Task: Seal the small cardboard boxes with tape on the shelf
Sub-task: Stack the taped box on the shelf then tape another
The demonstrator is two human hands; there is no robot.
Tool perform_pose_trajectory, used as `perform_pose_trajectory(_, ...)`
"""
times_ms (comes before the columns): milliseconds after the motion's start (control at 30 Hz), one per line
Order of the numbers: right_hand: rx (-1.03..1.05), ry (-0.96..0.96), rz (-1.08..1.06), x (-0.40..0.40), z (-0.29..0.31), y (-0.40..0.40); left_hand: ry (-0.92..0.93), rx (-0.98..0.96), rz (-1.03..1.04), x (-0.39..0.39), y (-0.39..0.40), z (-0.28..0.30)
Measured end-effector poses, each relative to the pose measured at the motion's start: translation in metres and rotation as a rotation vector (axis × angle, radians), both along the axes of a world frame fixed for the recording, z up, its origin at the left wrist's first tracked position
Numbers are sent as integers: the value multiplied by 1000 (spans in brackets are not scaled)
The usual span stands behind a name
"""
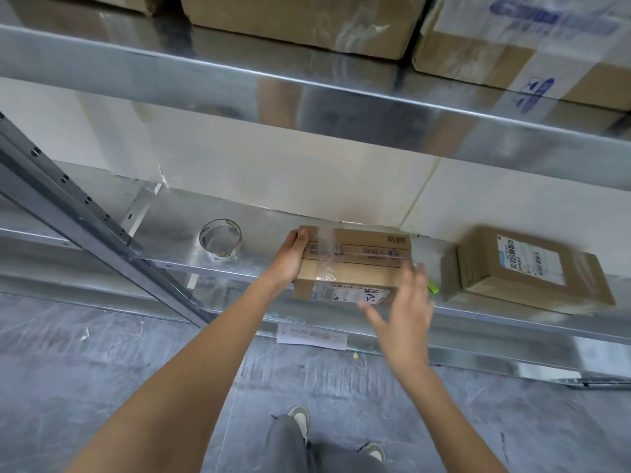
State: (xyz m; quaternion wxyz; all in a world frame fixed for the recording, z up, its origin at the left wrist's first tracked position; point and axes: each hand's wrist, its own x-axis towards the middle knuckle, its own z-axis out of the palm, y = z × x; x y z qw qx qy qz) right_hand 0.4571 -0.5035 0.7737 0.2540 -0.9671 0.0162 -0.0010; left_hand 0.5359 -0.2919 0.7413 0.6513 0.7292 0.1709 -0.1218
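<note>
A small cardboard box with clear tape across its top sits at the front edge of the metal shelf. My left hand grips the box's left end, thumb on top. My right hand hovers blurred at the box's right front corner, fingers spread and holding nothing. A roll of clear tape stands on the shelf to the left of the box. A second small box with a white label lies to the right.
A small green object peeks out beside my right hand. An upper shelf carries larger cartons. A diagonal metal brace crosses at the left. A sheet of paper lies on the floor below.
</note>
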Motion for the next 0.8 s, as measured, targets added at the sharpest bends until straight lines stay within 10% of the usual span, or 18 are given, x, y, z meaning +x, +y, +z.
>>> perform_pose_trajectory(100, 291, 148, -132, 12, -2, -35, 60, -41, 11, 3, -2, 5)
perform_pose_trajectory(367, 140, -32, -163, 51, 22, -37, 348, -52, -74, 7, 3, 47)
perform_pose_trajectory(633, -141, 145, -225, 94, 12, -15, 60, 143, -77, 12, -10, 27)
perform_pose_trajectory(800, -239, -48, 211, 95, 28, 33, 38, 90, -50, 10, -9, 26)
